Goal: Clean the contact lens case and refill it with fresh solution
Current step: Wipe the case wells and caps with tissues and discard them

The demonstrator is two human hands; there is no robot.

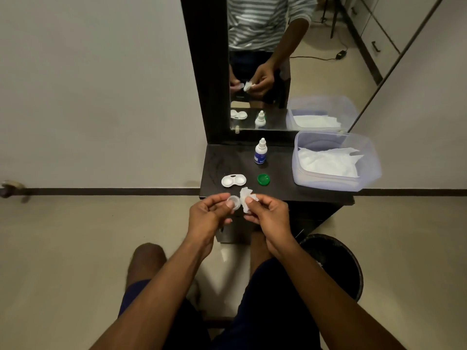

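My left hand (211,215) pinches a small clear cap (234,199) of the lens case, held just off the front edge of the dark table (283,183). My right hand (267,212) grips a crumpled white tissue (246,198) right beside the cap. The white two-well lens case (233,180) lies open on the table behind my hands. To its right a green cap (263,179) rests upside down. Further back stands a small white solution bottle (261,151) with a blue label.
A clear plastic tub (328,184) holding white tissues sits at the table's right. A mirror (290,59) stands behind the table. On the floor to the lower right is a black waste bin (336,263). My knees are below the table edge.
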